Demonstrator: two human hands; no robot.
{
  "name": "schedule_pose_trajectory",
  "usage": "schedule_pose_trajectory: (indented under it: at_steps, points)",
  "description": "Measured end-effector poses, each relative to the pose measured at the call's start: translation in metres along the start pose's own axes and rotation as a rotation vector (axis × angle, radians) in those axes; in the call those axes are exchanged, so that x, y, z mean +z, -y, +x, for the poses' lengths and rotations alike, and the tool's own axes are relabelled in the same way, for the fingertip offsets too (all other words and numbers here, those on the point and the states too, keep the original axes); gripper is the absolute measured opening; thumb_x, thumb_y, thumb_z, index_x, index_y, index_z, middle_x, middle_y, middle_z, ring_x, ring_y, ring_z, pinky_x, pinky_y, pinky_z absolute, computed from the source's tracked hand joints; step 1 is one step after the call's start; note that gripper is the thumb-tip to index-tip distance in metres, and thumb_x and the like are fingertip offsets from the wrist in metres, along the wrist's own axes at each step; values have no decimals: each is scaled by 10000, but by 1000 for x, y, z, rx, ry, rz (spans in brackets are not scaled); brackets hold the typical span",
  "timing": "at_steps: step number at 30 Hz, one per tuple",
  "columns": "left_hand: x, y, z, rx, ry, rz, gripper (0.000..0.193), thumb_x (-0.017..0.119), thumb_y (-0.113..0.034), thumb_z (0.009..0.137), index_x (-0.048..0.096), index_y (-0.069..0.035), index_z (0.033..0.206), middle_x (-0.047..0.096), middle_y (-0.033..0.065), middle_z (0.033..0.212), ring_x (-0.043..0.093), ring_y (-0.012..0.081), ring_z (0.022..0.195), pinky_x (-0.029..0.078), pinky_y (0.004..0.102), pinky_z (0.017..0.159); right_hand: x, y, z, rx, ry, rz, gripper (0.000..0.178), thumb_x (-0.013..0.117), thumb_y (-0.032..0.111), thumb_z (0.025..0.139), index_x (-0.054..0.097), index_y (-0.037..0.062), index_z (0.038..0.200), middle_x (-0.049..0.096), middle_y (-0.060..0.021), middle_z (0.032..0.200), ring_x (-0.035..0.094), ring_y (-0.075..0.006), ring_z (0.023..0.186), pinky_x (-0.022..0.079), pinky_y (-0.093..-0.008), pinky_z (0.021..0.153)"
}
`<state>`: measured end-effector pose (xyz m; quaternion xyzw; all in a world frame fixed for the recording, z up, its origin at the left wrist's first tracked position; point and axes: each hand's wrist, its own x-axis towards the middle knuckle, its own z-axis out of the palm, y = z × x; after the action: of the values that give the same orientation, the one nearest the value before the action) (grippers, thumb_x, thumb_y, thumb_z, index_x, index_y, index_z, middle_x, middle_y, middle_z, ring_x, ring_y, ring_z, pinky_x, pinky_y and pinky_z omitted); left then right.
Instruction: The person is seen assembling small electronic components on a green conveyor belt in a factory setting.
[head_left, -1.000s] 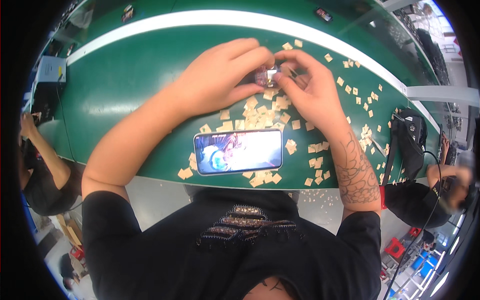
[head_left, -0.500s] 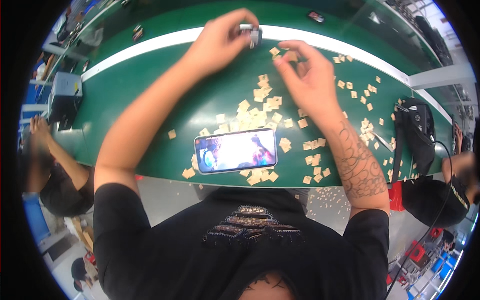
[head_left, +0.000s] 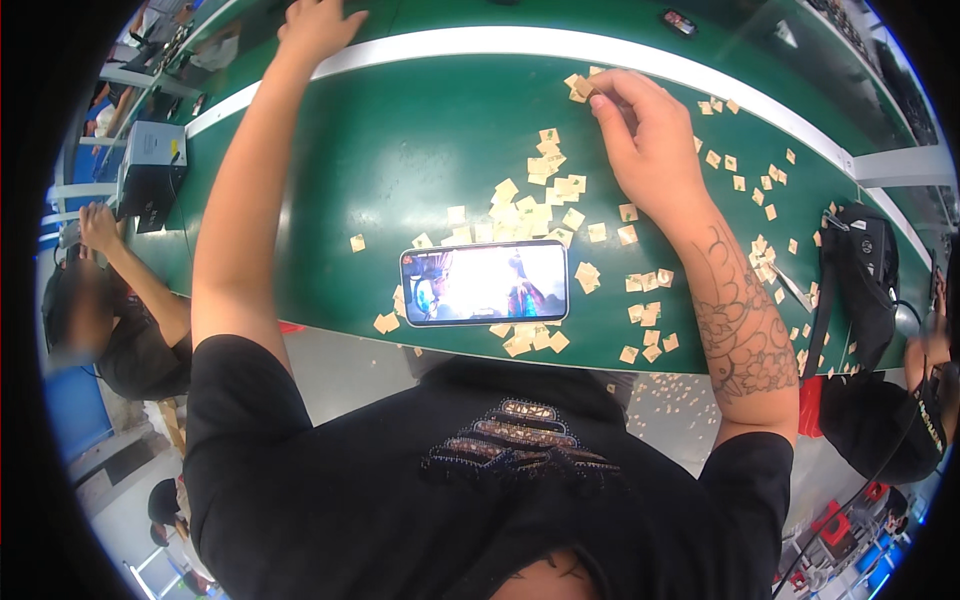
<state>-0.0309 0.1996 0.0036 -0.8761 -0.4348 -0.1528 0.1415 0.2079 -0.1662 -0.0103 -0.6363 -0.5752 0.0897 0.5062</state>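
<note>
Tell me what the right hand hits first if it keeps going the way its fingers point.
The right hand points up and left; its fingertips already sit at a small cluster of tan squares. Past them, probably only the white strip, though depth is unclear.

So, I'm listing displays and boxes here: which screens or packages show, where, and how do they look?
Flat rectangular smartphone: lying on the green table near its front edge, lit screen with colourful picture.
Grey box-shaped device: table's far left, dark front.
Black bag: table's right end.
</note>
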Motion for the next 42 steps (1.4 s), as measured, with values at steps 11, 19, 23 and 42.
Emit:
schedule_pose_trajectory:
  at_steps: [11, 19, 23, 42]
  points:
    - [5, 37, -16, 201, -46, -407, 480, 644, -11, 944, 586, -67, 1417, 645, 221, 1195, 642, 418, 1163, 534, 473, 1015, 2, 2, 5, 73, 53, -32, 137, 676, 144, 1022, 711, 12, 1034, 660, -91, 787, 582, -194, 647, 476, -335, 633]
    - [-57, -121, -102, 483, 246, -1044, 707, 718, 31, 908, 515, -147, 1560, 613, 101, 1307, 637, 188, 1070, 558, 320, 915, -2, 9, 7, -28, 80, -67, 119, 656, 66, 1012, 745, 44, 1089, 594, -65, 852, 560, -179, 678, 477, -311, 654]
    - [-78, -161, -134, 641, 349, -1170, 805, 760, 58, 832, 489, -123, 1569, 581, 138, 1356, 594, 316, 1287, 521, 421, 1071, -6, 15, 4, -64, 193, -60, 142, 673, -13, 956, 751, 39, 1063, 563, -50, 872, 535, -147, 671, 453, -302, 623]
    - [-80, -159, -146, 599, 240, -1169, 901, 792, 92, 809, 465, -194, 1598, 579, 118, 1293, 638, 322, 1157, 566, 416, 974, 3, 59, 3, -177, 448, -602, 189, 704, 41, 857, 753, 91, 1033, 643, -82, 914, 698, -310, 861, 577, -428, 723]
